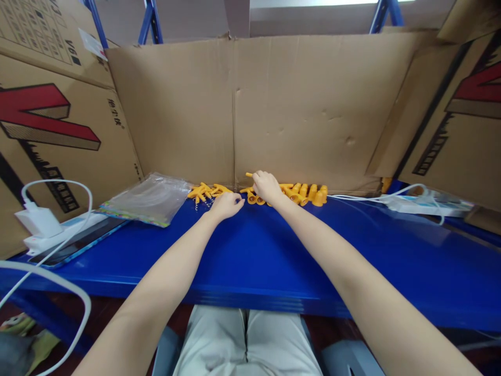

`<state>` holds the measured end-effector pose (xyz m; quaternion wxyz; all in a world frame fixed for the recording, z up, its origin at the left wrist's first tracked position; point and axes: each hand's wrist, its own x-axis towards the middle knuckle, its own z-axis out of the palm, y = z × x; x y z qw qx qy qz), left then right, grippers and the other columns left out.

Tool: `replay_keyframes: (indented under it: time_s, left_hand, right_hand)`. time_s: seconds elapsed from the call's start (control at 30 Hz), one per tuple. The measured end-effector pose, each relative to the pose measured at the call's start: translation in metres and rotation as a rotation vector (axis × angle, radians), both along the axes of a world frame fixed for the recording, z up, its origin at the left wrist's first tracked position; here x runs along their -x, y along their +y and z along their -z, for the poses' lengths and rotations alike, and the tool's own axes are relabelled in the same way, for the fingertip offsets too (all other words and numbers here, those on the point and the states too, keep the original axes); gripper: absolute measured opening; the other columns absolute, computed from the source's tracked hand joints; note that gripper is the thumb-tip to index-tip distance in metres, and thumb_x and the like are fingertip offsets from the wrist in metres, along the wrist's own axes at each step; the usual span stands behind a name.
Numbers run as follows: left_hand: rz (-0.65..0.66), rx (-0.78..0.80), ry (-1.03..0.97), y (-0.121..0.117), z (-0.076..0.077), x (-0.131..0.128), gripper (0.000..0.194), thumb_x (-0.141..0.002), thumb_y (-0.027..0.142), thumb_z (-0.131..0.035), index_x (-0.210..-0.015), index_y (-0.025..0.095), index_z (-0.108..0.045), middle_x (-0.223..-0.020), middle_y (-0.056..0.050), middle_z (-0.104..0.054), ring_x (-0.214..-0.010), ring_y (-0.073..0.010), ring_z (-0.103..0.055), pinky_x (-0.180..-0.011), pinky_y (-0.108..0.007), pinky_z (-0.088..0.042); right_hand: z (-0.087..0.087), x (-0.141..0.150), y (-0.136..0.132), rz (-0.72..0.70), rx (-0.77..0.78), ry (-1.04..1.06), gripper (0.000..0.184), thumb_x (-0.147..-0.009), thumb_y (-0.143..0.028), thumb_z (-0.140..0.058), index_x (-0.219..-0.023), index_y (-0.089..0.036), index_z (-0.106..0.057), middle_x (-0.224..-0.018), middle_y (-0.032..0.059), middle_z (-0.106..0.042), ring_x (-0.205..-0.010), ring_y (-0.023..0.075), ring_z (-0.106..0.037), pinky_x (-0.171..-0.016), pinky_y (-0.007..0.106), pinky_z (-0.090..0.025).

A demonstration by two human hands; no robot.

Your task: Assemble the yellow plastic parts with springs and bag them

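Both my arms reach far forward over a blue shelf point(250, 261). My right hand point(266, 186) is closed in a pinch on a small orange stick-shaped part point(249, 175) lifted above a row of orange cone-shaped parts point(309, 194) along the cardboard back wall. My left hand point(227, 203) rests on the shelf with fingers curled, just right of a pile of orange branched parts point(204, 192). What my left fingers hold, if anything, is hidden.
A clear plastic bag point(151, 198) lies left of the parts. A white charger with cable point(39, 222) and a tablet point(78, 243) sit at the far left. A white power strip with cables point(415, 203) lies at the right. Cardboard walls point(313, 104) enclose the shelf.
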<state>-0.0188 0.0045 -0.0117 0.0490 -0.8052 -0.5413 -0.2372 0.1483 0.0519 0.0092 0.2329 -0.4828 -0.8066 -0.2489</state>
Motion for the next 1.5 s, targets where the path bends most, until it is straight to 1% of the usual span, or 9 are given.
replay_keyframes:
  time_s: [0.17, 0.33, 0.43, 0.53, 0.93, 1.13, 1.27, 1.4, 1.5]
  left_hand:
    - [0.021, 0.0, 0.005, 0.002, 0.002, 0.0, 0.031, -0.087, 0.033, -0.045, -0.085, 0.016, -0.071, -0.075, -0.008, -0.07, -0.069, -0.02, -0.062, -0.066, -0.029, -0.043]
    - [0.068, 0.009, 0.009, 0.003, 0.003, -0.001, 0.03, -0.086, 0.03, -0.045, -0.082, 0.016, -0.071, -0.072, -0.007, -0.069, -0.066, -0.019, -0.061, -0.065, -0.028, -0.043]
    - [0.098, 0.023, 0.011, 0.004, 0.004, -0.001, 0.028, -0.084, 0.028, -0.046, -0.081, 0.016, -0.071, -0.071, -0.007, -0.069, -0.064, -0.0179, -0.061, -0.065, -0.027, -0.043]
    - [0.12, 0.028, -0.001, 0.006, 0.005, -0.001, 0.027, -0.083, 0.028, -0.047, -0.08, 0.015, -0.071, -0.069, -0.007, -0.069, -0.063, -0.0176, -0.06, -0.065, -0.028, -0.044]
    - [0.132, 0.097, -0.023, 0.006, 0.005, 0.0, 0.026, -0.083, 0.028, -0.046, -0.081, 0.017, -0.069, -0.061, -0.003, -0.067, -0.055, -0.0149, -0.059, -0.06, -0.025, -0.043]
    - [0.13, 0.06, 0.017, 0.005, 0.004, -0.001, 0.027, -0.083, 0.028, -0.047, -0.081, 0.016, -0.07, -0.066, -0.004, -0.069, -0.06, -0.0161, -0.06, -0.063, -0.026, -0.044]
    - [0.133, 0.038, 0.022, 0.004, 0.004, -0.003, 0.026, -0.082, 0.028, -0.047, -0.078, 0.016, -0.07, -0.066, -0.004, -0.069, -0.061, -0.0163, -0.06, -0.063, -0.026, -0.044]
    - [0.141, 0.07, 0.007, 0.001, 0.002, -0.005, 0.026, -0.084, 0.029, -0.047, -0.076, 0.017, -0.069, -0.065, -0.004, -0.068, -0.061, -0.0168, -0.06, -0.063, -0.027, -0.043]
    - [0.128, 0.112, 0.004, -0.001, 0.0, -0.006, 0.027, -0.085, 0.03, -0.047, -0.077, 0.017, -0.069, -0.066, -0.004, -0.068, -0.061, -0.0169, -0.06, -0.062, -0.027, -0.042]
  right_hand:
    - [0.028, -0.001, 0.003, 0.01, 0.062, -0.196, 0.032, -0.093, -0.015, -0.033, -0.111, -0.008, -0.06, -0.112, 0.0194, -0.061, -0.102, 0.0284, -0.056, -0.087, 0.039, -0.037]
    - [0.044, -0.006, 0.001, -0.01, 0.016, -0.124, 0.043, -0.096, -0.033, -0.035, -0.123, -0.006, -0.054, -0.135, 0.0231, -0.05, -0.118, 0.034, -0.049, -0.101, 0.053, -0.03]
    - [0.047, -0.006, 0.0, -0.066, -0.017, -0.101, 0.045, -0.096, -0.03, -0.035, -0.134, -0.01, -0.048, -0.147, 0.0192, -0.039, -0.131, 0.0336, -0.039, -0.107, 0.06, -0.021]
    - [0.049, -0.005, 0.0, -0.08, -0.007, -0.116, 0.045, -0.095, -0.025, -0.034, -0.136, -0.011, -0.045, -0.15, 0.017, -0.036, -0.134, 0.0313, -0.037, -0.11, 0.059, -0.019]
    - [0.048, -0.003, -0.005, -0.135, 0.016, -0.142, 0.045, -0.097, -0.023, -0.03, -0.135, -0.009, -0.048, -0.147, 0.0178, -0.041, -0.136, 0.0293, -0.037, -0.112, 0.059, -0.019]
    - [0.042, -0.001, -0.011, -0.179, 0.002, -0.208, 0.046, -0.094, -0.019, -0.032, -0.136, -0.009, -0.046, -0.148, 0.0169, -0.039, -0.136, 0.0293, -0.037, -0.112, 0.057, -0.019]
    - [0.024, -0.008, -0.026, -0.201, -0.036, -0.199, 0.047, -0.093, -0.019, -0.032, -0.137, -0.009, -0.046, -0.149, 0.0163, -0.037, -0.136, 0.0296, -0.036, -0.112, 0.055, -0.019]
    - [0.0, -0.038, -0.041, -0.197, -0.102, -0.128, 0.048, -0.09, -0.016, -0.036, -0.137, -0.01, -0.046, -0.149, 0.0155, -0.038, -0.135, 0.029, -0.036, -0.112, 0.052, -0.018]
    - [-0.005, -0.073, -0.045, -0.091, -0.16, 0.057, 0.048, -0.089, -0.017, -0.035, -0.136, -0.01, -0.044, -0.147, 0.0171, -0.039, -0.134, 0.0283, -0.038, -0.111, 0.052, -0.021]
